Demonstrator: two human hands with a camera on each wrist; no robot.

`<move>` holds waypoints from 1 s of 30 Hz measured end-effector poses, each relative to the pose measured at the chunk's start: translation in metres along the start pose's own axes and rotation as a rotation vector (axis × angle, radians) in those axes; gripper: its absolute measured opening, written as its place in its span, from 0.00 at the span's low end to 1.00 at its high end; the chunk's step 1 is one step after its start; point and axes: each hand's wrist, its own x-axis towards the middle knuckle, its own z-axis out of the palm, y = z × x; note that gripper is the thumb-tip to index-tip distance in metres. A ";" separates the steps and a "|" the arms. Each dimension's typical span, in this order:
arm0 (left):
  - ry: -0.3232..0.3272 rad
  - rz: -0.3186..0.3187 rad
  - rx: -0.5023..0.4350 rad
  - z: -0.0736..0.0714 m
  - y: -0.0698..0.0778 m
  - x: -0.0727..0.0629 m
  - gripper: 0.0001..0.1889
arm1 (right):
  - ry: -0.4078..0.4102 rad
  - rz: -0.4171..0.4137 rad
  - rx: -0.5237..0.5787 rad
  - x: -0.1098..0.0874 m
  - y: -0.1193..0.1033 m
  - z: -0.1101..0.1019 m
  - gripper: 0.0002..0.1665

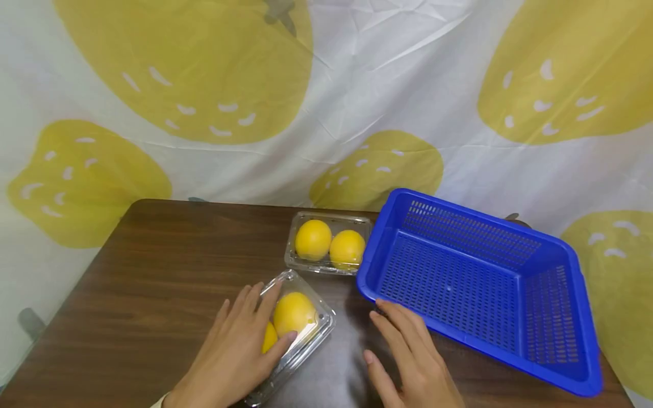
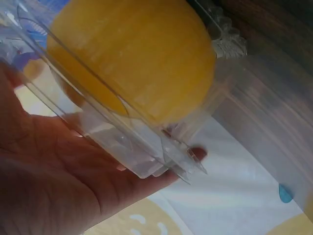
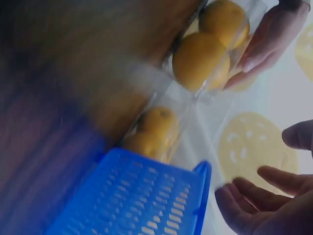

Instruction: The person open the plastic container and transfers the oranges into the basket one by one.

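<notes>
In the head view, my left hand (image 1: 232,343) rests across the lid of a clear plastic clamshell box (image 1: 308,347), its fingers long and the thumb spread. Inside that box sits a round yellow fruit (image 1: 295,315), with a second one partly covered by the hand. The left wrist view shows the palm facing the lid, with a fingertip past the lip. My right hand (image 1: 415,357) hovers at the front rim of the blue basket (image 1: 449,289), fingers apart and loosely bent, holding nothing.
Behind the first box, another clear clamshell (image 1: 291,262) holds two yellow fruits (image 1: 313,240). It stands right beside the basket's left rim. The brown wooden table (image 1: 168,283) ends at a white cloth (image 1: 265,175) printed with large yellow fruits.
</notes>
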 end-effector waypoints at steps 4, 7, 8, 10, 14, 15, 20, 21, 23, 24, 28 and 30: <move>-0.024 -0.015 -0.020 -0.002 -0.001 -0.003 0.39 | -0.138 0.048 -0.040 -0.012 -0.005 0.005 0.29; -0.024 -0.025 -0.014 -0.004 -0.001 -0.006 0.35 | -0.245 0.071 -0.068 -0.020 -0.010 0.008 0.29; -0.021 -0.027 -0.010 -0.005 -0.001 -0.006 0.34 | -0.275 0.074 -0.073 -0.023 -0.012 0.009 0.29; -0.016 -0.033 -0.008 -0.006 -0.001 -0.008 0.33 | -0.316 0.071 -0.076 -0.026 -0.015 0.011 0.30; -0.027 -0.049 -0.018 -0.009 0.001 -0.011 0.32 | -0.347 0.039 -0.076 -0.029 -0.020 0.016 0.31; -0.030 -0.051 -0.025 -0.009 0.002 -0.011 0.32 | -0.354 0.034 -0.075 -0.029 -0.020 0.016 0.31; -0.055 -0.065 -0.079 -0.010 0.004 -0.012 0.31 | -0.399 0.013 -0.070 -0.031 -0.021 0.019 0.32; -0.063 -0.072 -0.093 -0.010 0.004 -0.012 0.31 | -0.411 0.017 -0.074 -0.032 -0.022 0.020 0.33; -0.076 -0.082 -0.116 -0.009 0.005 -0.013 0.32 | -0.430 0.031 -0.088 -0.033 -0.024 0.021 0.35; -0.081 -0.083 -0.124 -0.009 0.004 -0.013 0.32 | -0.441 0.044 -0.093 -0.034 -0.024 0.022 0.36; -0.100 -0.088 -0.145 -0.007 0.005 -0.014 0.37 | -0.455 0.058 -0.102 -0.037 -0.023 0.024 0.37; -0.105 -0.080 -0.134 -0.006 0.005 -0.015 0.39 | -0.451 0.039 -0.104 -0.038 -0.020 0.026 0.36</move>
